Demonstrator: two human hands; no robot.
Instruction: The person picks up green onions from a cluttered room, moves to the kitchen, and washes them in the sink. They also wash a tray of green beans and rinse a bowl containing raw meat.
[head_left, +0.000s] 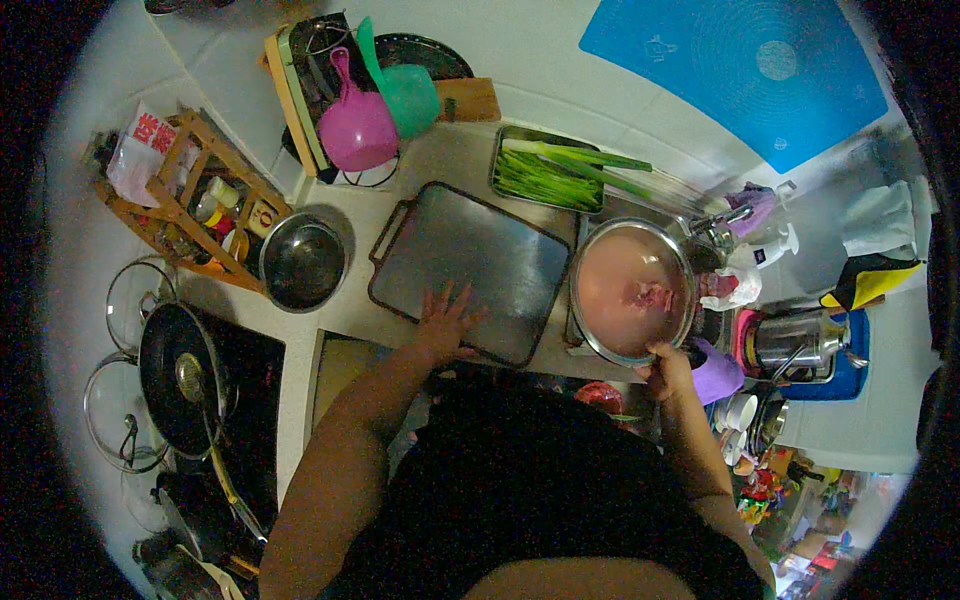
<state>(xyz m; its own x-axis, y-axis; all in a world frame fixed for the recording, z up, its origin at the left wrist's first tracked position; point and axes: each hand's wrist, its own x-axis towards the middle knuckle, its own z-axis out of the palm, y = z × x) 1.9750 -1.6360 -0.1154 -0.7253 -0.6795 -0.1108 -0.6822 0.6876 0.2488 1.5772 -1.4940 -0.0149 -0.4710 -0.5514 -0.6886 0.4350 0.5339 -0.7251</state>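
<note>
My right hand (664, 369) grips the near rim of a wide stainless steel bowl (611, 300), which holds cloudy pink liquid and some pieces of raw red meat (654, 295). The bowl sits at the sink, right of a dark rectangular metal board (480, 262) with a handle slot. Over the near left part of that board my left hand (448, 322) is spread with nothing in it; whether it touches the surface I cannot tell. Behind the board and bowl, a metal tray (547, 201) holds cut green stalks, with long scallions (592, 156) laid across it.
An empty metal bowl (304, 262) stands left of the board, beside a wooden rack (202, 217) of condiments. At far left, a frying pan (180, 375) with a ladle is on the cooktop. Pink and green scoops (360, 135) hang at the back. The faucet (720, 221) is behind the bowl.
</note>
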